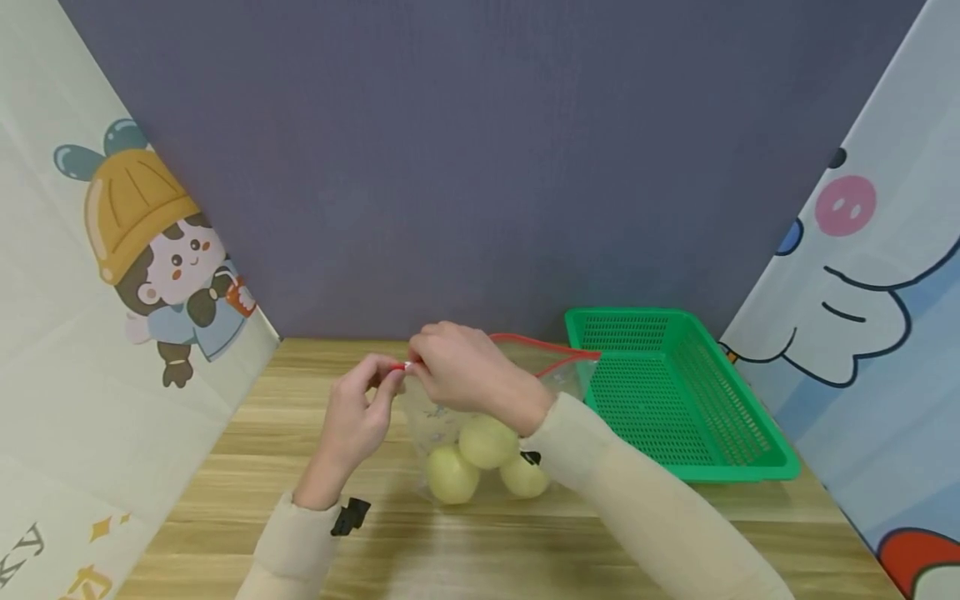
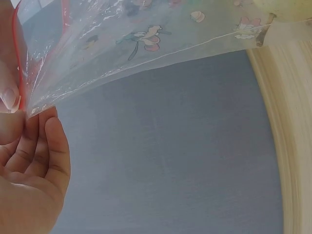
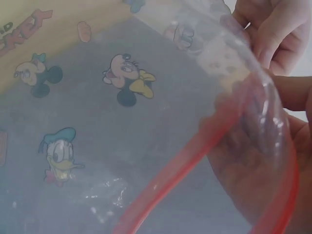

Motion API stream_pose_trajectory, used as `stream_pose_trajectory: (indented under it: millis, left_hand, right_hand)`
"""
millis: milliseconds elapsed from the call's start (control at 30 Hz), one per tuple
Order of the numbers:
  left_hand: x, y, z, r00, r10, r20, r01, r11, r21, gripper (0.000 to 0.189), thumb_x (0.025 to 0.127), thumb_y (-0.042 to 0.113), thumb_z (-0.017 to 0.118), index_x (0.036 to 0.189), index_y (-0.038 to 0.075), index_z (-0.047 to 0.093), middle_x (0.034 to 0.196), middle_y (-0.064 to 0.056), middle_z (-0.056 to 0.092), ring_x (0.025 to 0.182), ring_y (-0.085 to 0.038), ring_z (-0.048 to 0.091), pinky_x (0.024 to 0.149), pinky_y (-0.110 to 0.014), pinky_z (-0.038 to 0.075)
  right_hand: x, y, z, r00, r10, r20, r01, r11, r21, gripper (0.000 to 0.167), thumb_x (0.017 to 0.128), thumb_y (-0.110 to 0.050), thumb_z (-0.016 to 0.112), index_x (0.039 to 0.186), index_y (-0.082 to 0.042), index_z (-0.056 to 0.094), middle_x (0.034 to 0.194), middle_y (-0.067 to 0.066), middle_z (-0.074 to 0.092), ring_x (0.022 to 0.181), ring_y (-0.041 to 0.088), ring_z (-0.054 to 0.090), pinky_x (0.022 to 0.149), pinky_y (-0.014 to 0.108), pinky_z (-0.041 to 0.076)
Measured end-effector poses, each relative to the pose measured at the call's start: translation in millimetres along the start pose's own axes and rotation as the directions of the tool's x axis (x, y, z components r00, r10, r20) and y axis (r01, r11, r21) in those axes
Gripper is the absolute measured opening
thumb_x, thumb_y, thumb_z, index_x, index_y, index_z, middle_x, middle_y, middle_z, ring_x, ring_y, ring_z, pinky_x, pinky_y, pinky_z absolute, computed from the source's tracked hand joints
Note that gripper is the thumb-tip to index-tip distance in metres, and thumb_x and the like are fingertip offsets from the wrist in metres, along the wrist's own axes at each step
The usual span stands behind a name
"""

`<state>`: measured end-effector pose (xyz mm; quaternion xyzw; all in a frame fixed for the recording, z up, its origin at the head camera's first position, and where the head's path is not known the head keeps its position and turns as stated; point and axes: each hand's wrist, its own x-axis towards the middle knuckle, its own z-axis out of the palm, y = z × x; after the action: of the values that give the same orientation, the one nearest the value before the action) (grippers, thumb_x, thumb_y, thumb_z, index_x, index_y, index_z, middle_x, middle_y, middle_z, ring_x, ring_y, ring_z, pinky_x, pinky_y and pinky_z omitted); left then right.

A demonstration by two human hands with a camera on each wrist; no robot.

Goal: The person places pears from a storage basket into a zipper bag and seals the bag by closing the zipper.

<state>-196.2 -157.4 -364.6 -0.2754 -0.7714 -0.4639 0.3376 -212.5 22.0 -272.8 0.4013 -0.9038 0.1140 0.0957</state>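
Observation:
A clear zip bag [image 1: 427, 412] with a red zip strip and cartoon prints stands on the table, holding several round yellow-green fruits [image 1: 453, 475]. My left hand [image 1: 358, 417] pinches the left end of the red strip between thumb and fingers. Right beside it, my right hand [image 1: 468, 367] pinches the strip at a small white slider [image 1: 407, 366]. The bag's mouth gapes towards its right corner, where the two red edges spread apart. In the right wrist view the red strip [image 3: 170, 175] curves in front of the right hand, partly seen through the plastic.
A green plastic basket [image 1: 738, 400] with slotted sides stands on the right, just behind the bag's right corner. The wood-grain table [image 1: 247, 467] meets a dark grey panel [image 1: 465, 167] at the back. Printed cartoon curtains [image 1: 60, 333] hang on both sides.

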Motion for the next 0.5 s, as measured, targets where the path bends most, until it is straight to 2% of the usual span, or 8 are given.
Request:
stream_pose_trajectory:
  millis: [267, 500]
  left_hand:
    - [0.1, 1.6, -0.1, 0.999, -0.022, 0.027, 0.022, 1.0, 0.015, 0.01, 0.096, -0.008, 0.063, 0.095, 0.001, 0.067, 0.08, -0.001, 0.066, 0.071, -0.016, 0.062, 0.066, -0.021, 0.049]
    - [-0.1, 3.6, -2.1, 0.999, -0.031, 0.022, 0.031, 1.0, 0.002, 0.01, 0.097, -0.005, 0.062, 0.094, 0.003, 0.066, 0.08, -0.001, 0.066, 0.07, -0.017, 0.062, 0.064, -0.02, 0.048]
  right_hand:
    - [-3.1, 3.4, -1.3, 1.0, -0.012, 0.005, 0.012, 0.999, -0.049, 0.012, 0.102, -0.022, 0.064, 0.096, -0.014, 0.07, 0.089, -0.004, 0.064, 0.078, 0.012, 0.059, 0.066, 0.026, 0.051]
    - [-6.6, 7.4, -3.0, 0.999, -0.035, 0.0, 0.035, 0.996, -0.082, 0.012, 0.101, -0.019, 0.062, 0.094, -0.013, 0.069, 0.087, -0.004, 0.063, 0.077, 0.013, 0.057, 0.065, 0.027, 0.051]
